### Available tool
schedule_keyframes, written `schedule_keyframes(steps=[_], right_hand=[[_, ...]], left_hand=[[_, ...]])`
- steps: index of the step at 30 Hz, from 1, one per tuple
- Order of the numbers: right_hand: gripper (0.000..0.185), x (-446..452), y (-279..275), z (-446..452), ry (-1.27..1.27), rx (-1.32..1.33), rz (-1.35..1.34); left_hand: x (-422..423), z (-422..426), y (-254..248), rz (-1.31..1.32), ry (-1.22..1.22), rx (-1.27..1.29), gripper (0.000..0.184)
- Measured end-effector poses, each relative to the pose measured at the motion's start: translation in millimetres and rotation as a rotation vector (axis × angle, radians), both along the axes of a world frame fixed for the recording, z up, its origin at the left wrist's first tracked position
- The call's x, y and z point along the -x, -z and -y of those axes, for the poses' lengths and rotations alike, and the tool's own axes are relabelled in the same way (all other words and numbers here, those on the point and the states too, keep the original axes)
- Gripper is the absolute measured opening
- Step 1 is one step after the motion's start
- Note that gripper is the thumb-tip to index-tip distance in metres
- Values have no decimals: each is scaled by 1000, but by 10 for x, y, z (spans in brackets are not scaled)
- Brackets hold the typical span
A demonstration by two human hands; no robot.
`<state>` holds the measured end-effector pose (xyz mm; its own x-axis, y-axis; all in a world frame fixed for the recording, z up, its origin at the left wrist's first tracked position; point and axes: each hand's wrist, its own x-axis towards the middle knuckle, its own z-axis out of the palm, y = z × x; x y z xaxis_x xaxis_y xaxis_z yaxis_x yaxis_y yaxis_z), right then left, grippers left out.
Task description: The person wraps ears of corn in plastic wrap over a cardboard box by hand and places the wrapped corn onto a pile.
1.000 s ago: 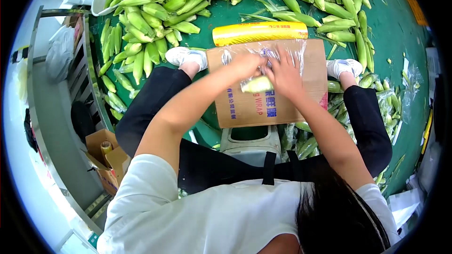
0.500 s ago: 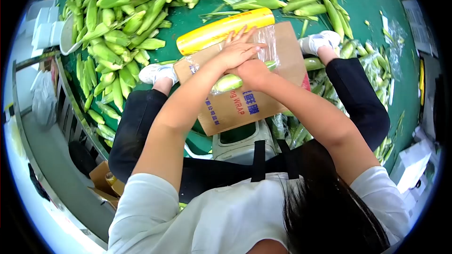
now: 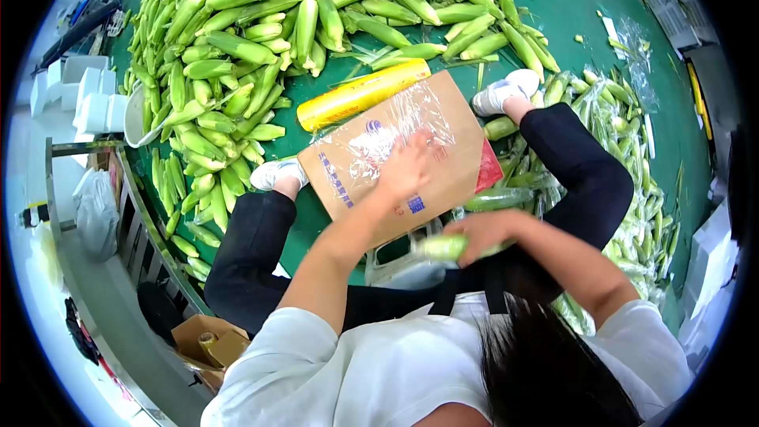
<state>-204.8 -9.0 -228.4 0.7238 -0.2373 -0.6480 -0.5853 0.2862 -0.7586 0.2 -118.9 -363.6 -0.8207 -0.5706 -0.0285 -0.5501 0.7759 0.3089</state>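
A cardboard box [image 3: 316, 168] with clear film on its top lies between my legs. My left hand [image 3: 406, 164] is over the box top, fingers apart and somewhat blurred, holding nothing. Off the box's near edge, my right hand [image 3: 484, 236] is closed around a corn cob [image 3: 443, 247], whose pale green end sticks out to the left. The yellow roll of film [image 3: 364, 95] lies along the far edge of the box.
Unwrapped corn [image 3: 237, 47] is heaped ahead and to the left on the green floor [image 3: 553, 0]. Wrapped corn [image 3: 628, 182] lies at the right, partly behind my leg. A metal frame [image 3: 118, 332] and a small open carton [image 3: 212, 344] are at the left.
My hands have parted. The right hand has carried the cob off the box toward my lap, while the left stays over the box. The box appears turned further.
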Motion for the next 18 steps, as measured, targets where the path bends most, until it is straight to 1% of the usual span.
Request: schedule_keyframes(steps=[1, 2, 3, 4, 5, 6, 7, 8, 9, 10, 12, 13, 14, 15, 16, 18], right_hand=[[74, 214, -2, 61, 163, -71, 31], [71, 392, -16, 120, 324, -136, 60], [67, 486, -188, 149, 501, -261, 113], [64, 577, -348, 184, 681, -381, 168], [62, 646, -384, 203, 795, -455, 174], [63, 729, -428, 229, 825, -513, 131], [65, 787, -331, 261, 781, -501, 156], [67, 825, -223, 276, 738, -487, 176], [68, 805, -235, 294, 631, -484, 198], [70, 772, -274, 375, 521, -475, 217], [71, 755, -607, 652, 138, -259, 162], [68, 905, -449, 668, 52, 609, 189], [61, 917, -957, 747, -48, 660, -494], [61, 1137, -831, 790, -11, 862, -508], [62, 1474, -651, 837, 18, 1066, -516], [57, 2295, -444, 844, 290, 1220, -663]], left_hand=[[25, -308, 21, 1, 111, -64, 70], [34, -711, -20, 1, 217, 106, 66], [-41, -993, -135, -64, 154, -508, 60], [-31, -1144, -377, -42, 312, -382, 56], [-169, -1278, -269, -110, 206, -738, 56], [-253, -1318, -613, -325, -56, -774, 59], [-203, -1220, -1022, -362, -99, -297, 64], [-164, -1096, -1284, -346, -108, -45, 70], [-85, -949, -1302, -367, -123, 111, 69], [90, -729, -1572, -248, -184, 79, 68], [192, -308, -1415, -122, -143, -425, 59], [362, -178, -1308, -196, -137, -612, 57], [500, -67, -1200, -261, -133, -807, 55], [628, 31, -1104, -329, -135, -1004, 54], [773, 125, -1019, -308, -222, -1163, 53], [1073, 328, -880, -259, -395, -1466, 52]])
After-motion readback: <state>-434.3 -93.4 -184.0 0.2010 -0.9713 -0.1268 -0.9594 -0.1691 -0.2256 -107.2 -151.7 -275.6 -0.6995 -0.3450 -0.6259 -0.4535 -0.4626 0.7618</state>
